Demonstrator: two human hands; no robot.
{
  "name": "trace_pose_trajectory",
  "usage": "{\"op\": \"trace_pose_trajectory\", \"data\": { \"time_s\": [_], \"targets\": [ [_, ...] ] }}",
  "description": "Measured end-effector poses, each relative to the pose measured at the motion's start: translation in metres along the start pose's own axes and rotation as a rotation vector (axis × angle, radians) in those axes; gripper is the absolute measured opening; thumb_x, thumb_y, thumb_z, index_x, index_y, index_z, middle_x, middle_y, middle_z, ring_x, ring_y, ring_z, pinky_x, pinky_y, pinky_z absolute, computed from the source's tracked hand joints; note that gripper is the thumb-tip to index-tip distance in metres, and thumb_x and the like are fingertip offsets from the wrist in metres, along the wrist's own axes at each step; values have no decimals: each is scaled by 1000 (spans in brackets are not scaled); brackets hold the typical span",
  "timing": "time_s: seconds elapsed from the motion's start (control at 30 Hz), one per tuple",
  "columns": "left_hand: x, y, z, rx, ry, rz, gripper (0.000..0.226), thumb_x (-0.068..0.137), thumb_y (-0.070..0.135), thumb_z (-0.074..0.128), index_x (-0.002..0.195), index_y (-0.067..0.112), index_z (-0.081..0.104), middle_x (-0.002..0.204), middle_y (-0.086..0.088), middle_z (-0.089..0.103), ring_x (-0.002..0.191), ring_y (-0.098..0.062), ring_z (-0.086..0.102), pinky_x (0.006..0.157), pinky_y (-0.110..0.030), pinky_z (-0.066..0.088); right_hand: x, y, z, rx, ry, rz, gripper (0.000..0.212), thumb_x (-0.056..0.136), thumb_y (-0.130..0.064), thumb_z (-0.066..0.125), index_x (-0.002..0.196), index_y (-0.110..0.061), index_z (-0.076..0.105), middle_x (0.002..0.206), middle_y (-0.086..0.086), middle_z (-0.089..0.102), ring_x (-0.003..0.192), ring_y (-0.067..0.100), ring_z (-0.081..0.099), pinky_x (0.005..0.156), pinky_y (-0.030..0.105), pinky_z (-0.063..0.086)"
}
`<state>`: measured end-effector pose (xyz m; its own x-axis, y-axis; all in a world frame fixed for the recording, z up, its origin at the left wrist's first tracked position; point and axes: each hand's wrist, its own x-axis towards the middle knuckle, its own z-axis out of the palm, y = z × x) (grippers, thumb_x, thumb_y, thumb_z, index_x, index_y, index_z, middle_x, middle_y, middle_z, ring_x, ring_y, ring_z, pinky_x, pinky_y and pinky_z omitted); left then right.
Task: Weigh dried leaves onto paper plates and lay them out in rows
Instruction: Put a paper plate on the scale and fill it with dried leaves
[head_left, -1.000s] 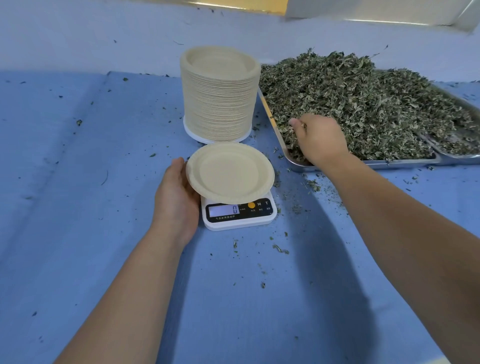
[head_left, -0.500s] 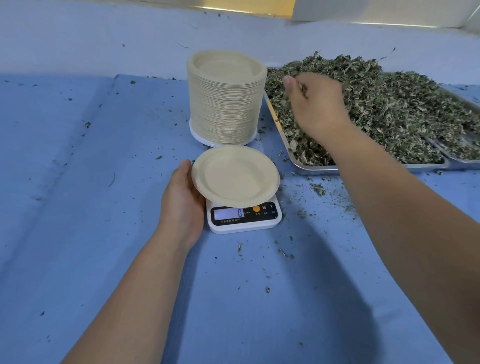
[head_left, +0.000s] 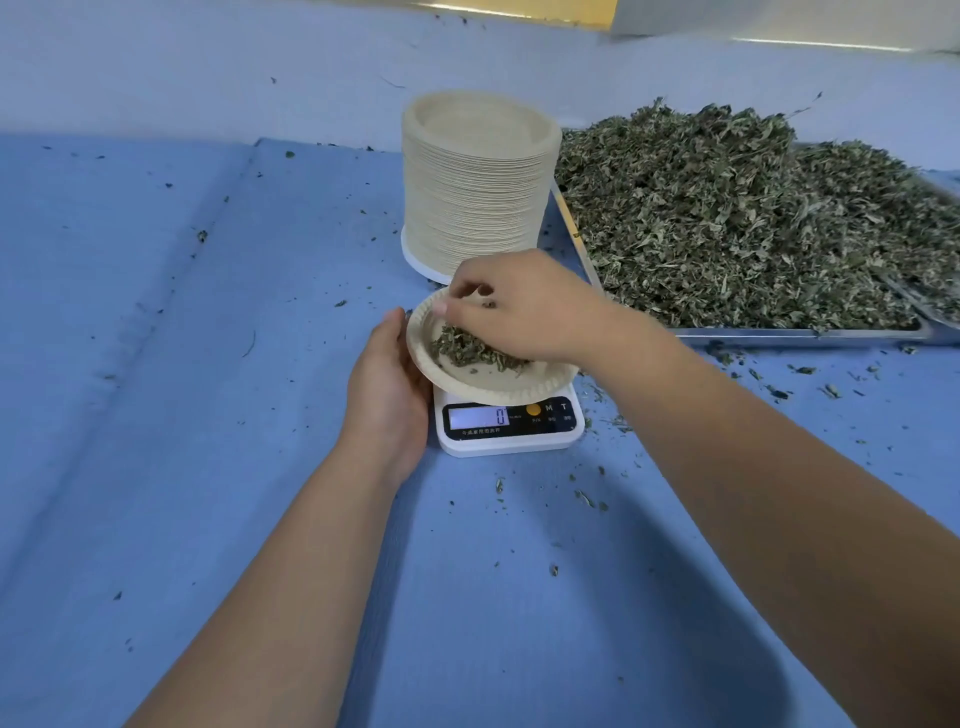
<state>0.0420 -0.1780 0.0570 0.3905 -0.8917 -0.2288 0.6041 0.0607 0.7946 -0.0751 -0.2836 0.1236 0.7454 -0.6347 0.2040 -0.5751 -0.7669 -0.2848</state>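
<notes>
Hidden under the right hand (head_left: 519, 312): the far half of the paper plate (head_left: 418, 345) and the top of the clump of dried leaves (head_left: 467, 353) lying in it. Fingers bunched and curled down onto that clump, pinching its upper part; fingertips themselves out of sight. Hidden under the plate's left edge: the fingers of the left hand (head_left: 387, 387). Only the thumb on show, laid along the rim, so no telling whether gripping or merely steadying.

Plate seated on the scale (head_left: 511, 444), covering all of its platform. Behind, a tall stack of paper plates (head_left: 475, 197) on a white base (head_left: 415, 259), near foot masked by the right hand. To the right, a metal tray (head_left: 800, 335) heaped with loose leaves (head_left: 727, 223), far rim buried. Beyond it, a second tray (head_left: 940, 325), cut off by the frame edge. Crumbs scattered over the blue-covered counter (head_left: 208, 389).

Readable on the scale's display (head_left: 478, 417): "0". Beside an orange button (head_left: 533, 409): "M" and "T". Fine print beneath too small to read.
</notes>
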Motion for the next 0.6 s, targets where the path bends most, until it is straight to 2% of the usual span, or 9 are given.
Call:
{"op": "trace_pose_trajectory", "data": {
  "time_s": [0.07,0.13,0.17,0.23,0.27,0.33,0.43,0.53,0.6],
  "targets": [
    [-1,0,2,-4,18,10,35,110,33,40,99,17,70,96,1,80,94,-12,76,73,-27,60,-1,4,-9,75,56,-2,35,97,-55,52,96,-25,71,91,-8,70,91,14,64,84,38,53],
    [0,0,3,-4,30,27,39,109,33,41,91,21,73,90,5,79,89,-9,76,73,-28,59,-4,15,-16,107,190,10,39,101,-49,50,85,-18,67,78,-4,67,76,15,63,73,37,53],
    [0,0,3,-12,31,37,47,109,33,41,81,23,78,87,8,79,87,-7,76,75,-28,57,-8,22,-18,116,275,41,43,103,-46,48,75,-16,62,67,-3,61,64,14,57,63,34,49],
    [-1,-1,2,-22,19,54,63,110,34,40,61,31,80,81,13,78,83,-2,75,76,-27,55,-15,38,-18,136,422,155,51,104,-39,47,57,-18,44,50,-4,41,46,11,36,49,32,32],
    [-2,-2,2,-18,9,58,66,110,34,38,58,36,79,81,15,77,83,-1,74,76,-26,55,-19,47,-16,132,463,225,54,103,-35,47,53,-18,36,47,-3,34,44,12,29,48,32,26],
    [-2,-3,3,-11,-4,54,66,110,36,37,59,40,79,84,15,78,85,-1,74,77,-26,55,-27,66,-10,90,472,355,54,100,-29,48,51,-16,31,45,1,28,43,18,25,50,31,24],
    [0,-4,3,-13,7,45,61,110,34,40,66,34,82,92,9,80,91,-6,75,80,-29,56,-37,92,2,-82,432,456,42,99,-30,48,61,-14,40,52,2,38,51,26,38,52,31,30],
    [0,-5,2,-8,16,31,46,109,34,42,88,21,81,106,-1,79,103,-14,74,93,-36,55,-41,104,14,-214,354,399,33,102,-39,46,88,-11,53,81,9,57,78,34,53,63,38,43],
    [1,-5,2,7,25,36,41,109,34,41,98,18,77,110,-2,78,107,-15,73,97,-38,54,-42,106,22,-238,306,406,35,103,-45,42,104,-11,50,88,10,58,79,33,53,65,41,46]
  ]
}}
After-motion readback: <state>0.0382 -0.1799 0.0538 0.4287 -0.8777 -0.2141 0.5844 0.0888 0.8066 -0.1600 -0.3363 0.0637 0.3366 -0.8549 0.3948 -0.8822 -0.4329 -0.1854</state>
